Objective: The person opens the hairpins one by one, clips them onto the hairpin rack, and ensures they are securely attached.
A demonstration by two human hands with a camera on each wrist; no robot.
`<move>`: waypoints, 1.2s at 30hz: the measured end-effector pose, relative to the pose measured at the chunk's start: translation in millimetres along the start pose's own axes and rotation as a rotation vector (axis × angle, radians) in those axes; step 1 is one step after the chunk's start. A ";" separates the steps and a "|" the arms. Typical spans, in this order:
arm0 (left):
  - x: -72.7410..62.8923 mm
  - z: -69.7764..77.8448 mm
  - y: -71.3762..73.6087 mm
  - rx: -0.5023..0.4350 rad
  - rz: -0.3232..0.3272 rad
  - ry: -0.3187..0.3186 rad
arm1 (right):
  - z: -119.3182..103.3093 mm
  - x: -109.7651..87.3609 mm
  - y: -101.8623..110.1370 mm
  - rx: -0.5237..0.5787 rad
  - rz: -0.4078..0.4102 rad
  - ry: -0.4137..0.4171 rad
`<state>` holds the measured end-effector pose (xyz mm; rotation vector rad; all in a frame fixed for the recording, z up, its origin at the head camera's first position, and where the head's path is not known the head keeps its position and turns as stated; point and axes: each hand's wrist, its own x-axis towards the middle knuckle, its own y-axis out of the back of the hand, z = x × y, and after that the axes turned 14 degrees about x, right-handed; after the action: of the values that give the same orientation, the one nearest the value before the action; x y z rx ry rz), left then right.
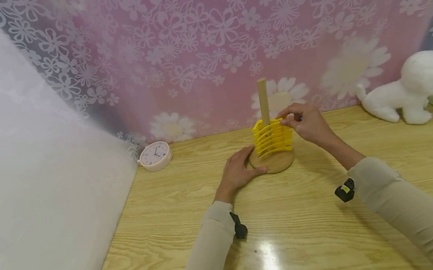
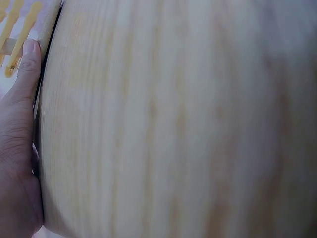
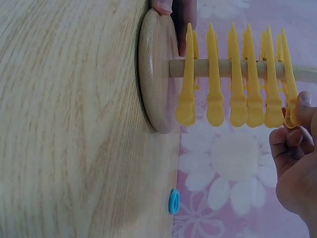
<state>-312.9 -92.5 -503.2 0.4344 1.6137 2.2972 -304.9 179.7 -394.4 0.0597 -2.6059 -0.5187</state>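
A wooden rod (image 1: 263,97) stands upright on a round wooden base (image 1: 273,164). Several yellow plastic clips (image 3: 214,84) are clamped on the rod one above another, their long ends pointing the same way. My left hand (image 1: 238,170) holds the base at its left edge, thumb toward the front and fingers round the side. With thumb and fingertips, my right hand (image 1: 309,124) pinches the handle end of the topmost clip (image 3: 288,74), which sits across the rod. The rod's tip sticks out above that clip.
On the table's far left lies a pale pink alarm clock (image 1: 155,156). A white plush dog (image 1: 406,91) stands at the back right. A small blue ring (image 3: 174,201) lies near the back edge. Behind the table hangs a pink flowered curtain (image 1: 200,65).
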 end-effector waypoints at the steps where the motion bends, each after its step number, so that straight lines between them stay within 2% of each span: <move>1: -0.2 0.1 0.4 0.000 -0.002 0.002 | 1.1 -0.1 0.1 0.001 -0.006 -0.005; 8: -1.9 3.6 0.8 0.007 0.005 0.006 | 5.1 -3.2 2.7 0.013 -0.035 -0.005; 17: 4.7 2.5 -2.0 0.007 0.014 -0.018 | 3.9 -9.6 8.9 0.108 -0.055 -0.043; 24: 6.7 0.9 -0.7 0.013 -0.022 -0.045 | -0.2 -15.7 14.8 0.186 -0.072 -0.069; 28: 8.4 1.7 1.8 0.050 -0.036 -0.084 | -4.4 -20.3 25.4 0.223 -0.078 -0.094; 32: 10.7 2.0 14.1 0.086 -0.075 -0.147 | -4.3 -28.9 41.4 0.239 -0.074 -0.126; 34: 12.6 0.6 22.6 0.107 -0.094 -0.199 | -3.0 -35.1 51.5 0.242 -0.063 -0.135; 36: 9.1 -3.9 33.6 0.117 -0.118 -0.226 | -2.1 -41.6 59.2 0.241 -0.055 -0.134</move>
<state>-325.2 -103.0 -472.1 0.5866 1.6197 1.9963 -264.1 239.3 -389.3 0.1816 -2.7929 -0.2312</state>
